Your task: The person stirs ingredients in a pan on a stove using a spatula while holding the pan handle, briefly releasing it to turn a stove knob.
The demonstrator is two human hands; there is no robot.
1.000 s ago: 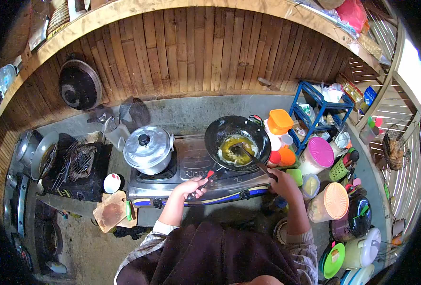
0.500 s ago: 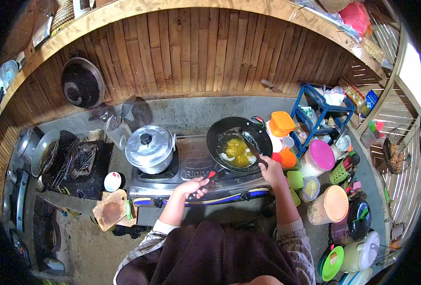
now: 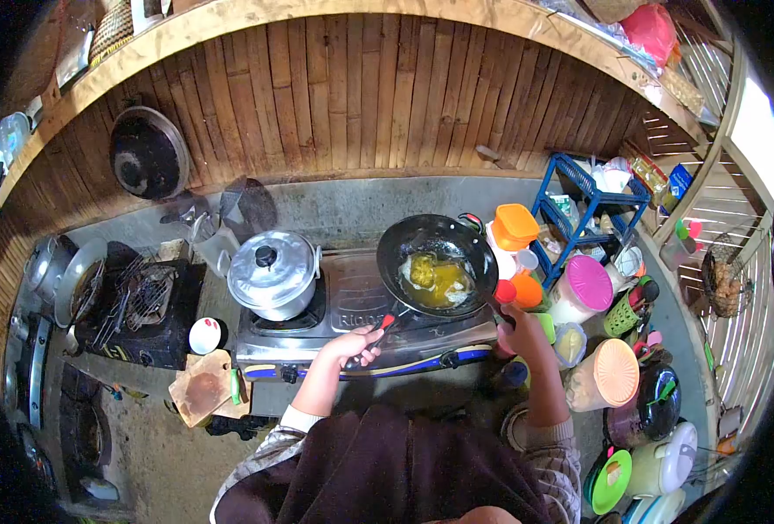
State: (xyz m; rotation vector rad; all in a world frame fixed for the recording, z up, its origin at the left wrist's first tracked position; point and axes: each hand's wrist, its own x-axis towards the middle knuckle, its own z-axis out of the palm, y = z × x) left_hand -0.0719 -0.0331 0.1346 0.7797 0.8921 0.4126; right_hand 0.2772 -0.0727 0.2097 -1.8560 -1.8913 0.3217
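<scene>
A black wok stands on the right burner of a steel gas stove, with yellow fried egg in oil inside. My left hand grips the wok's red and black handle at the front of the stove. My right hand is closed just off the wok's right rim, above the stove's right end. It holds a dark spatula handle. The blade is hard to make out against the wok's edge.
A lidded aluminium pot sits on the left burner. Plastic containers with orange, pink and peach lids crowd the right side, by a blue rack. At the left are a black grill stove, a white cup and a cutting board.
My right hand has pulled the spatula back out of the wok toward the right rim. The egg now lies folded toward the wok's left. My left hand has stayed on the handle.
</scene>
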